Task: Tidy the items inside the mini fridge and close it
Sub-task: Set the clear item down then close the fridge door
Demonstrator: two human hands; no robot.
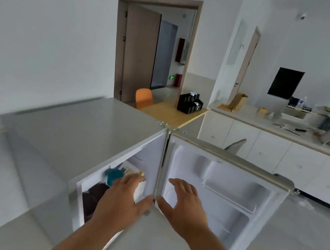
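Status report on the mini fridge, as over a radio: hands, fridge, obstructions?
Left hand open, reaching in by the carton. Right hand open, facing the mini fridge door, wide open. Teal cup inside. Both arms in the door's path.

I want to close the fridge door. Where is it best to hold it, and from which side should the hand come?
Probably the free edge of the door, far from the hinge. It stands wide open with its inside toward you, so the right hand should reach round that edge from the outer side and swing it shut.
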